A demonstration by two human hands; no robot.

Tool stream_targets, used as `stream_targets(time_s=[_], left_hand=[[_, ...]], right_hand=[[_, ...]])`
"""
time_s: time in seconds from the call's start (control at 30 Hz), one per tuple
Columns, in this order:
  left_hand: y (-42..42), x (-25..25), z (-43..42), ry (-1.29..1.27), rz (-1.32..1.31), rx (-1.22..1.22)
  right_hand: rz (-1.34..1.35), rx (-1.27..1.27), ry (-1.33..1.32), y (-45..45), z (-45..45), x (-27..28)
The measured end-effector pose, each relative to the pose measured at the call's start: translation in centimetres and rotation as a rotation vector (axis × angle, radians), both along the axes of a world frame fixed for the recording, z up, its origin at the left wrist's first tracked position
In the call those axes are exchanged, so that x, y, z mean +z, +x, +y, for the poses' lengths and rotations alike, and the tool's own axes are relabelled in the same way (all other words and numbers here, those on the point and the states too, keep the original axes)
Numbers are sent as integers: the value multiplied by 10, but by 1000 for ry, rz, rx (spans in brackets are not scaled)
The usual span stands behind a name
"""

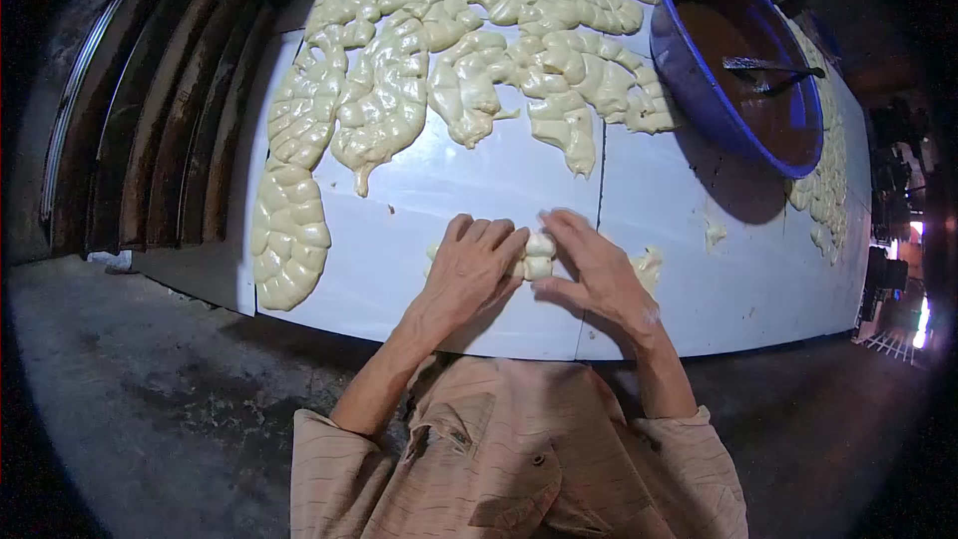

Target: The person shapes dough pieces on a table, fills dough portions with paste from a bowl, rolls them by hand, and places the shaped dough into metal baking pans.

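Note:
Small pale dough pieces (539,256) lie on the white tabletop (449,170) near its front edge, between my two hands. My left hand (476,265) is on their left side, its fingers bent and pressed together over dough that partly shows beneath them. From the right, my right hand (591,265) touches the pieces with fingers and thumb spread around them. More dough (650,268) shows just past my right hand, and a bit peeks out at the left of my left hand. What lies under both palms is hidden.
Glossy dough in joined lumps (384,90) covers the back and left of the table. A blue basin (718,120) with brown liquid and a dark-handled tool (773,68) stands at the back right. Dark metal trays or slats (160,100) stand left of the table.

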State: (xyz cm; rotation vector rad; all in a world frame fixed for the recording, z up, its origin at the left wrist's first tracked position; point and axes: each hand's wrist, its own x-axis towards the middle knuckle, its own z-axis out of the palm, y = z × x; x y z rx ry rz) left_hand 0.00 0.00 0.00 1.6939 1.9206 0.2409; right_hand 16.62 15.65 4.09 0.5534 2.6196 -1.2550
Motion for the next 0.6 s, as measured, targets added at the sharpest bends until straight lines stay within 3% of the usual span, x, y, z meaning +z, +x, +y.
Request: stream_targets(time_s=[0.07,0.2,0.43,0.6], left_hand=[[1,-6,-11,243,111,35],[-17,33,-18,348,-11,128],[-38,27,-63,159,-66,227],[-34,20,-52,198,-120,280]], right_hand=[[229,-42,223,2,-8,3],[226,231,311,-3,-4,-22],[422,195,375,-13,-18,-38],[462,258,535,-29,-25,-43]])
